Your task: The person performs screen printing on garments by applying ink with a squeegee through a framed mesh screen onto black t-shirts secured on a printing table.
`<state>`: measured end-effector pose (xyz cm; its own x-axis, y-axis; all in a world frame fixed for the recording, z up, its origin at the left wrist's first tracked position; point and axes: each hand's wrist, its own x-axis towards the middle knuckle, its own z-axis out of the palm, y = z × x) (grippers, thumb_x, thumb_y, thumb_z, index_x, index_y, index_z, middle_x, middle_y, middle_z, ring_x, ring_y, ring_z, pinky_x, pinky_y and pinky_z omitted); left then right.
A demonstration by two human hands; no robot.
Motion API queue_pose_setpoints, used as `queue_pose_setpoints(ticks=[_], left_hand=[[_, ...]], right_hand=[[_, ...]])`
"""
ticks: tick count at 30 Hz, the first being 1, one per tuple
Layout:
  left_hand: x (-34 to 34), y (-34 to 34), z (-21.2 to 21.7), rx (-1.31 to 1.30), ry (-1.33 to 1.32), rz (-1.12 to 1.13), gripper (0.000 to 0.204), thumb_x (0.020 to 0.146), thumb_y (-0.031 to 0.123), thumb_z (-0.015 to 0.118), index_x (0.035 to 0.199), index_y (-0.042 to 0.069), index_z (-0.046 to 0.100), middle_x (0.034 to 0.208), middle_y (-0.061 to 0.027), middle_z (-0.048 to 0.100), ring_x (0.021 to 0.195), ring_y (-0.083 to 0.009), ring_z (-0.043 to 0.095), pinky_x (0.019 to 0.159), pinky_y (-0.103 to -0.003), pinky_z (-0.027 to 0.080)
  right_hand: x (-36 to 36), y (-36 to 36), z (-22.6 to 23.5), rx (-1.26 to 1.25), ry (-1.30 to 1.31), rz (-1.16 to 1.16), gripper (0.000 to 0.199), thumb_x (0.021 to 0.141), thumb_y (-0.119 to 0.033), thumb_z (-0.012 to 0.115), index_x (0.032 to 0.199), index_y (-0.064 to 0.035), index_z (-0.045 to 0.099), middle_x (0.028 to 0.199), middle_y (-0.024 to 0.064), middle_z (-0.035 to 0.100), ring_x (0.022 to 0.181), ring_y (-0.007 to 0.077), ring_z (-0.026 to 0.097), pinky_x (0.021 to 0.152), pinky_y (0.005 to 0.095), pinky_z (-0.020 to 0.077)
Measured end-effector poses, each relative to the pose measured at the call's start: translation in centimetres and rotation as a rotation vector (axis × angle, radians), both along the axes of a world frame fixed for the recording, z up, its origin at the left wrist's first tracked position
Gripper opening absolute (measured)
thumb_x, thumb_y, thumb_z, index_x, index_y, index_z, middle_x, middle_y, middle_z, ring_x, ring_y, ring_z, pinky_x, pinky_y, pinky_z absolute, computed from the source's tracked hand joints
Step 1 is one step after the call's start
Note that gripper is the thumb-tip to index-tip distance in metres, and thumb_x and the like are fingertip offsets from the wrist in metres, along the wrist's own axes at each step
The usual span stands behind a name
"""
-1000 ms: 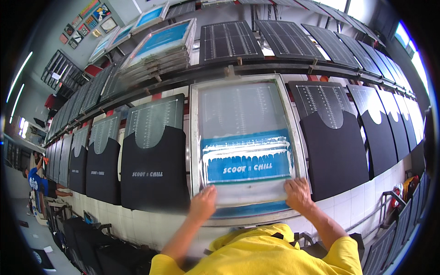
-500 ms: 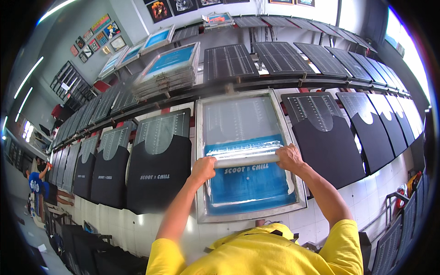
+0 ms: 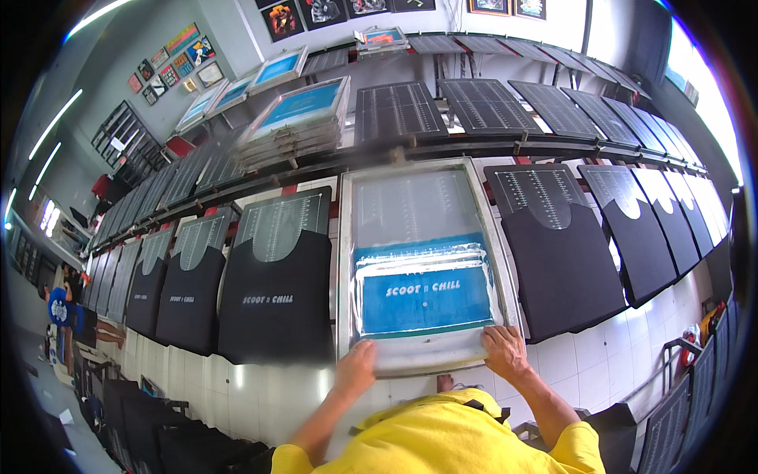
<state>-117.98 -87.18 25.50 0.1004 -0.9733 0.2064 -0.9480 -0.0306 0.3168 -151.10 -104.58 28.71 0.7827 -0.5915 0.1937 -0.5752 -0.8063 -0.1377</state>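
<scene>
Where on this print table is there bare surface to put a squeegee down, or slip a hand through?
Little on top: black shirts and the screen frame, gripped at its near edge by the left hand and right hand, lie nearly edge to edge. Only narrow gaps flank the frame. A bare white tiled strip runs along the near edge.
</scene>
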Motion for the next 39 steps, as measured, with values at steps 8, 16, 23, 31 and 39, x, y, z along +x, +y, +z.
queue_pose_setpoints(ticks=[8, 16, 23, 31, 39], left_hand=[[-1.7, 1.9, -0.2, 0.086, -0.001, -0.008, 0.053, 0.073, -0.005, 0.056, 0.125, -0.005, 0.052, 0.134, -0.0184, 0.05, 0.131, -0.0358, 0.047, 0.104, -0.042, 0.046], [-0.4, 1.9, 3.2, 0.063, 0.092, -0.048, 0.06, 0.087, 0.018, 0.066, 0.137, -0.006, 0.045, 0.143, -0.0203, 0.046, 0.133, -0.0371, 0.044, 0.112, -0.045, 0.037], [6.0, 1.3, -4.4, 0.015, 0.415, 0.554, 0.036, 0.095, 0.02, 0.058, 0.124, -0.002, 0.061, 0.12, -0.0211, 0.063, 0.113, -0.0378, 0.06, 0.098, -0.043, 0.047], [7.6, 0.2, -7.4, 0.143, 0.522, 0.718, 0.027, 0.094, 0.022, 0.061, 0.107, 0.001, 0.072, 0.097, -0.0169, 0.072, 0.089, -0.0323, 0.069, 0.082, -0.039, 0.052], [8.5, -0.2, -6.4, 0.09, 0.945, 0.833, 0.023, 0.094, 0.021, 0.068, 0.089, -0.001, 0.073, 0.074, 0.0059, 0.061, 0.064, -0.0062, 0.052, 0.056, -0.026, 0.041]], right_hand=[[-1.0, 2.1, -1.6, 0.117, 0.093, -0.031, 0.077, 0.072, -0.046, 0.082, 0.127, 0.0001, 0.055, 0.137, 0.0163, 0.051, 0.131, 0.0311, 0.044, 0.108, 0.0469, 0.0353], [-2.3, 0.7, 0.1, 0.181, -0.137, -0.091, 0.059, 0.084, -0.032, 0.072, 0.132, -0.0028, 0.055, 0.137, 0.0184, 0.053, 0.127, 0.0338, 0.049, 0.107, 0.0494, 0.0377], [-3.5, -4.4, -5.3, 0.536, -0.524, -0.751, 0.035, 0.095, -0.012, 0.058, 0.129, -0.0044, 0.057, 0.118, 0.0195, 0.064, 0.105, 0.032, 0.062, 0.093, 0.0423, 0.0488], [-4.4, -7.2, -10.7, 0.582, -0.851, -0.748, 0.021, 0.098, -0.004, 0.051, 0.115, -0.0064, 0.063, 0.095, 0.015, 0.068, 0.086, 0.0254, 0.064, 0.08, 0.0362, 0.0503], [-3.3, -8.2, -9.8, 0.552, -0.758, -0.813, 0.016, 0.1, -0.011, 0.051, 0.113, -0.0061, 0.059, 0.097, 0.0165, 0.067, 0.091, 0.0332, 0.065, 0.081, 0.0411, 0.0499]])
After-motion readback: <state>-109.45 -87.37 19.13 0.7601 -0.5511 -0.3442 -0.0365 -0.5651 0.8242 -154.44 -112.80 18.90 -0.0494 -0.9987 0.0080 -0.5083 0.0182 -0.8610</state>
